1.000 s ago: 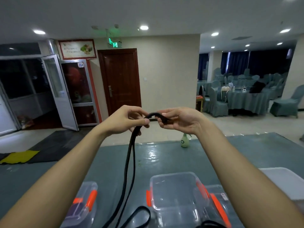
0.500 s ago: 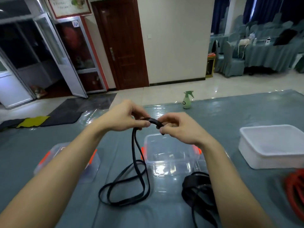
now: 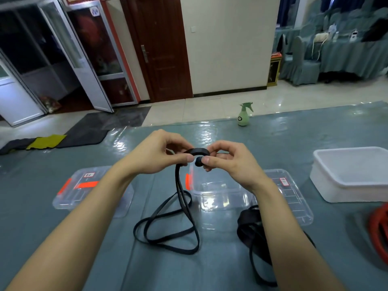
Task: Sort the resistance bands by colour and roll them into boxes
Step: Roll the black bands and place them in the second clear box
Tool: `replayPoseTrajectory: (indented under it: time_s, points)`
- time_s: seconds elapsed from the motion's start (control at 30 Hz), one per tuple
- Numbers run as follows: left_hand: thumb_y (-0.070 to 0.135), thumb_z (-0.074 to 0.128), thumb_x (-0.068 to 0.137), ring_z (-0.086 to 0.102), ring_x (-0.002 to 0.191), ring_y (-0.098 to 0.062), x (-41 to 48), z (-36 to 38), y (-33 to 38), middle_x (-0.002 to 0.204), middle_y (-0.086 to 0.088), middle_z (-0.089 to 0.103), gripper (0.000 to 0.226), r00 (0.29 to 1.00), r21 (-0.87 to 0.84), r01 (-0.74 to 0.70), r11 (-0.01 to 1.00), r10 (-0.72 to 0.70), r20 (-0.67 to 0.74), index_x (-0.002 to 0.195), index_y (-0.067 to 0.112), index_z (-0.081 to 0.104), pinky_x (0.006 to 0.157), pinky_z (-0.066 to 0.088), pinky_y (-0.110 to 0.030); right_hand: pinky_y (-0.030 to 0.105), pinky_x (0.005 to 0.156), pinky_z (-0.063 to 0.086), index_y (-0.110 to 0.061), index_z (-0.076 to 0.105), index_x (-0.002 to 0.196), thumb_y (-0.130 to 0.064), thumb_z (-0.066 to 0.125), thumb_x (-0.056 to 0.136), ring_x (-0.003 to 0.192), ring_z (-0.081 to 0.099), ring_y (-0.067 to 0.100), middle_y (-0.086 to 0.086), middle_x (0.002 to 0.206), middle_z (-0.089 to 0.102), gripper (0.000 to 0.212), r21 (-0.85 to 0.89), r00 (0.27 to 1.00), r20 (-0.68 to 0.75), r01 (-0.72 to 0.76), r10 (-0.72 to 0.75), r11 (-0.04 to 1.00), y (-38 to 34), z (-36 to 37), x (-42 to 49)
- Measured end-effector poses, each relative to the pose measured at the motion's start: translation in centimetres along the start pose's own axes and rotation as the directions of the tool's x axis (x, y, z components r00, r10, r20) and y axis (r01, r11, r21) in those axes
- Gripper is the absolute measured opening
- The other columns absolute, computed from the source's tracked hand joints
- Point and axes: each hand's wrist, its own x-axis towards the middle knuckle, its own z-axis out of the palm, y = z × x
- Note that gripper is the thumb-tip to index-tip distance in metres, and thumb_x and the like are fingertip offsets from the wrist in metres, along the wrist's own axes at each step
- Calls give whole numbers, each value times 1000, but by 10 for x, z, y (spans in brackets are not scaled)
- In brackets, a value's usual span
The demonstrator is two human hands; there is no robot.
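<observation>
"Black rubber is what the person has in hand, then. How many bands are out?"

"Two black ones. The thin black band [image 3: 196,151] is held above the table [image 3: 210,274] by both hands. The left hand [image 3: 159,156] pinches it between thumb and fingers. The right hand [image 3: 228,162] grips its curled end, and a short arc spans between them. Two strands hang down to two loops lying on the cloth. The second black band [image 3: 245,227] lies heaped beside the right forearm."

"Any red?"

"A red coil [image 3: 378,229] sits at the right edge, cut off by the frame. How many bands it holds cannot be told."

"Containers?"

"Four. Three are clear with orange clips, set in a row: the left clear container [image 3: 84,192], the middle clear box [image 3: 218,196] and the right clear container [image 3: 294,198]. One white tub [image 3: 352,173] stands farther right. One green spray bottle [image 3: 243,114] stands at the far edge."
</observation>
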Motion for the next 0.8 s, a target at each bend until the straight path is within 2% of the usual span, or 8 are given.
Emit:
replayPoseTrajectory:
  time_s: [0.17, 0.3, 0.37, 0.47, 0.57, 0.63, 0.7, 0.8]
  points:
    - [22, 88, 92, 82, 86, -12, -11, 5, -12, 90, 7, 83, 16, 995, -31, -18, 999, 14, -102, 107, 25, 83, 87, 66, -40, 23, 78, 58, -3, 71, 95, 6, 83, 84, 70, 73, 22, 18, 80, 68, 18, 80, 992, -121, 45, -35, 996, 10, 21, 4]
    - [24, 90, 90, 81, 88, -11, -10, 4, -16, 91, 8, 83, 17, 989, -63, -45, 997, 36, -143, 104, 29, 83, 86, 64, -29, 41, 89, 63, -6, 68, 91, -9, 83, 68, 73, 74, 27, 22, 86, 68, 27, 203, 986, -158, 79, -46, 976, 14, 38, 10]
    - [22, 90, 88, 80, 87, -11, -9, 5, -16, 92, 4, 83, 19, 987, -147, -44, 988, 20, -160, 104, 30, 83, 86, 62, -26, 37, 86, 63, -6, 67, 91, -14, 83, 64, 73, 74, 27, 23, 87, 69, 33, 297, 986, -160, 97, -51, 950, 17, 44, 13]
    - [20, 90, 84, 78, 89, -8, -9, 5, -16, 97, 2, 85, 26, 982, -281, -72, 957, 18, -190, 107, 30, 84, 88, 61, -22, 31, 83, 62, -6, 67, 91, 0, 77, 72, 77, 75, 27, 20, 90, 73, 22, 473, 988, -141, 118, -58, 873, 23, 50, 15]
    - [21, 90, 79, 82, 98, -15, -10, 8, -14, 103, 0, 86, 31, 975, -385, -93, 918, 5, -222, 109, 25, 84, 89, 62, -23, 38, 92, 63, -10, 74, 89, 5, 74, 79, 92, 79, 33, 20, 97, 77, 17, 535, 989, -141, 113, -43, 838, 30, 55, 13]
    - [17, 93, 80, 83, 96, -17, -10, 6, -15, 101, -2, 86, 31, 975, -353, -71, 933, -9, -221, 109, 20, 84, 88, 63, -24, 43, 97, 63, -13, 80, 89, -5, 85, 77, 100, 79, 36, 20, 101, 80, 15, 415, 990, -140, 73, -16, 907, 31, 54, 8]
    - [11, 96, 80, 81, 86, -13, -12, 3, -18, 94, 0, 85, 31, 983, -225, -29, 974, -14, -185, 107, 20, 83, 84, 63, -26, 41, 94, 62, -19, 83, 92, -19, 95, 74, 97, 80, 26, 10, 98, 83, 22, 114, 990, -142, -9, 25, 993, 30, 48, 2]
    - [14, 97, 81, 76, 76, -13, -15, 0, -17, 86, 6, 82, 37, 998, 49, 2, 999, 1, -61, 105, 27, 71, 81, 64, -39, 24, 78, 55, -36, 84, 100, -35, 97, 77, 78, 68, 6, -12, 98, 80, 27, -292, 979, -204, -41, -20, 956, 25, 41, -3]
